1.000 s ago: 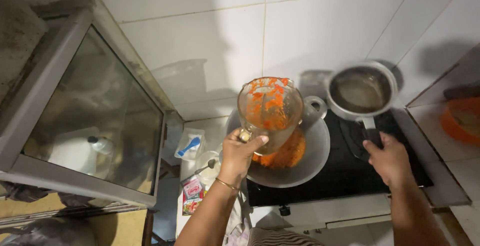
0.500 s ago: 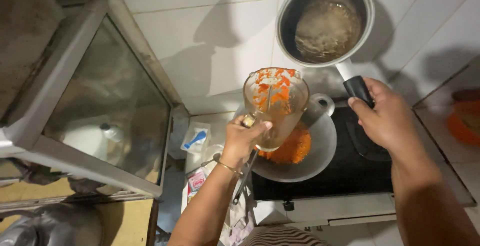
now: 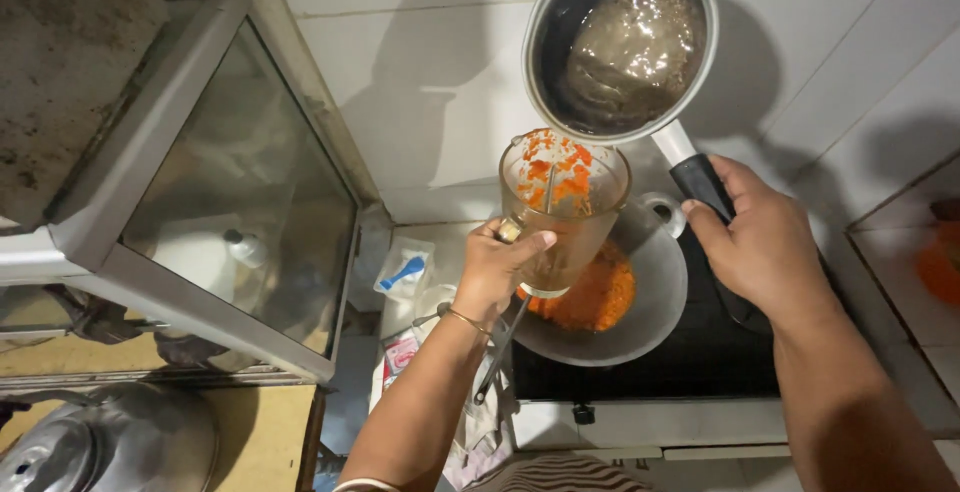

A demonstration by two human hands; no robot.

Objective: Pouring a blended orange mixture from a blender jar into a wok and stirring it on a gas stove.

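Note:
My left hand (image 3: 505, 267) grips a clear blender jar (image 3: 562, 207) smeared inside with orange paste, held upright over a grey wok (image 3: 650, 302). Orange paste (image 3: 600, 297) lies in the wok. My right hand (image 3: 765, 247) holds the black handle of a steel saucepan (image 3: 620, 42), lifted and tipped so its rim sits just above the jar's mouth. Brownish liquid shows inside the saucepan. The wok rests on a black stove top (image 3: 720, 362).
An open glass-paned window frame (image 3: 215, 202) juts in at the left. Small packets (image 3: 405, 272) lie beside the stove. A metal pot lid (image 3: 110, 447) sits at bottom left. White tiled wall (image 3: 420, 82) is behind. An orange bowl (image 3: 940, 267) is at the right edge.
My right hand lifted the saucepan off the stove, up and leftward, and tilted it over the jar. The jar stayed over the wok in my left hand.

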